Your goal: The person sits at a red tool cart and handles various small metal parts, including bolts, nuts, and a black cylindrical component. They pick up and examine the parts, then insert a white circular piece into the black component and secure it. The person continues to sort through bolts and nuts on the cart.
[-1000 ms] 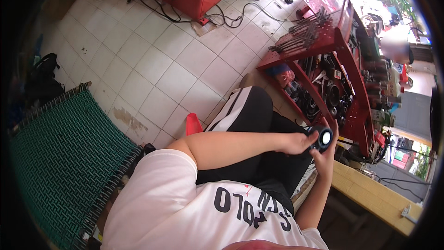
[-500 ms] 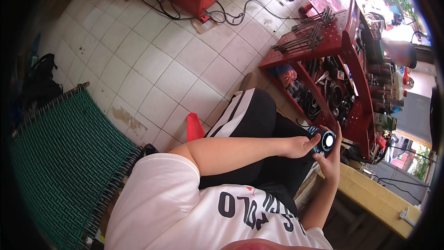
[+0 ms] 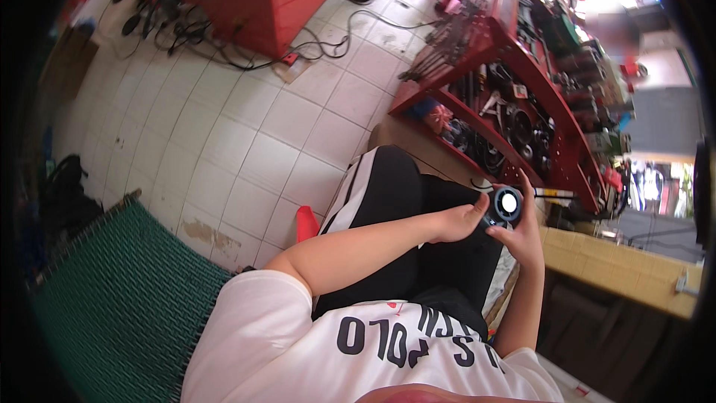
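Over my lap, both hands hold a small dark device [image 3: 506, 204] with a round bluish ring and a glowing white centre; its exact kind cannot be made out. My left hand [image 3: 458, 223] is closed on its left side, the thumb up along the edge. My right hand [image 3: 524, 234] wraps the right side, with fingers reaching past the far edge and thumb near the lower edge. Black trousers [image 3: 388, 186] with white side stripes lie beneath my left forearm.
A red metal rack [image 3: 514, 41] with tools and parts stands ahead right. A red cabinet [image 3: 280, 4] with loose cables is at the far side. To my left is a green woven seat [image 3: 127, 283]; a yellow tiled ledge [image 3: 611, 261] runs at right.
The view has swung, so the rack, ledge and seat sit differently in the picture. Both hands keep hold of the device, which appears slightly further left and higher.
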A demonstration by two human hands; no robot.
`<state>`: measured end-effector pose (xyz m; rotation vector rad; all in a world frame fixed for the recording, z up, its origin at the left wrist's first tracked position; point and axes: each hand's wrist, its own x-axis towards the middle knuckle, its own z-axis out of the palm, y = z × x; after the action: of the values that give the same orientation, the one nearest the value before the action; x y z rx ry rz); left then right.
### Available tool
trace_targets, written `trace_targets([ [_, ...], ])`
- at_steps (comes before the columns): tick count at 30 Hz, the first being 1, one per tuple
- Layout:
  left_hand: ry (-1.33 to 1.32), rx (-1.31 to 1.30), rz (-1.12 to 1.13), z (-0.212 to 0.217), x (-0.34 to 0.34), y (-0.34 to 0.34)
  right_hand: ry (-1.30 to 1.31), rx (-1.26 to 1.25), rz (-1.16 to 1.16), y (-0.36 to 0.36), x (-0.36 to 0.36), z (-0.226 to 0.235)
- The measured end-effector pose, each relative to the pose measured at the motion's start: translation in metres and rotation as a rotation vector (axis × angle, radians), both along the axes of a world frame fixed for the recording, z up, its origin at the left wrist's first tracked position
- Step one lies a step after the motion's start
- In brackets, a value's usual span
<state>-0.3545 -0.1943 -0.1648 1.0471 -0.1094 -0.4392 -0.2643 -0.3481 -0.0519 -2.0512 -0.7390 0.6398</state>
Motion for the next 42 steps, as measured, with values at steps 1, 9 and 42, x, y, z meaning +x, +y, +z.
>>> trace_targets([
  [1, -0.021, -0.015, 0.006, 0.000, 0.000, 0.002, -0.017, 0.000, 0.003, 0.002, 0.001, 0.000],
  [9, -0.033, 0.146, 0.127, -0.006, -0.002, -0.012, -0.140, -0.050, -0.024, 0.002, -0.002, 0.000],
  [42, 0.102, 0.164, -0.112, -0.040, 0.013, -0.008, 0.011, 0.162, -0.318, -0.038, -0.015, -0.052],
])
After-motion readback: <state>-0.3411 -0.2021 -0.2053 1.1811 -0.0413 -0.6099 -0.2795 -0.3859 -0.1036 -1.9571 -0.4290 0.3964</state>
